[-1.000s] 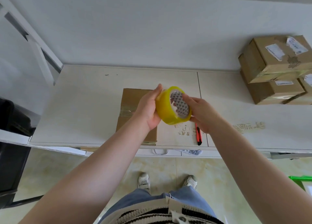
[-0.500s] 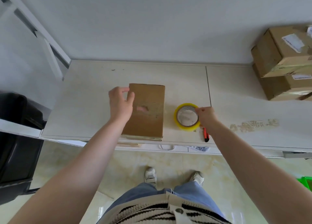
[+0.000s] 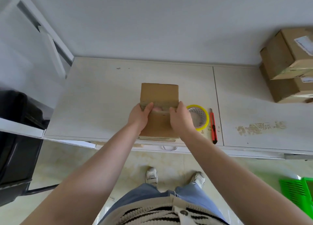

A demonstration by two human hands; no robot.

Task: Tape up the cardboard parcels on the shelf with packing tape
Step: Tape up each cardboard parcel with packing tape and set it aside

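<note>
- The left hand (image 3: 140, 116) is gripping the left edge of a flat cardboard parcel (image 3: 159, 94), its thumb curling over the top face and its other fingers hidden beneath or behind the edge.
- The right hand (image 3: 180, 119) is gripping the right edge of the same parcel, thumb pointing inward across the top, fingers wrapping down the side.
- Both hands are meeting at a band across the parcel's middle, where a flap edge seems to be lying; a small pale patch is showing between the two thumbs.
- Both bare forearms are reaching forward and slightly inward from the bottom of the view, wrists roughly level.
- The parcel is lying on the pale shelf (image 3: 101, 96), its near end sitting at the shelf's front edge.
- A roll of yellow packing tape (image 3: 200, 119) is lying flat just right of the right hand, partly hidden by it.
- A red utility knife (image 3: 213, 126) is lying just right of the tape.
- Stacked cardboard boxes (image 3: 284, 72) are sitting well to the right, against the wall.
</note>
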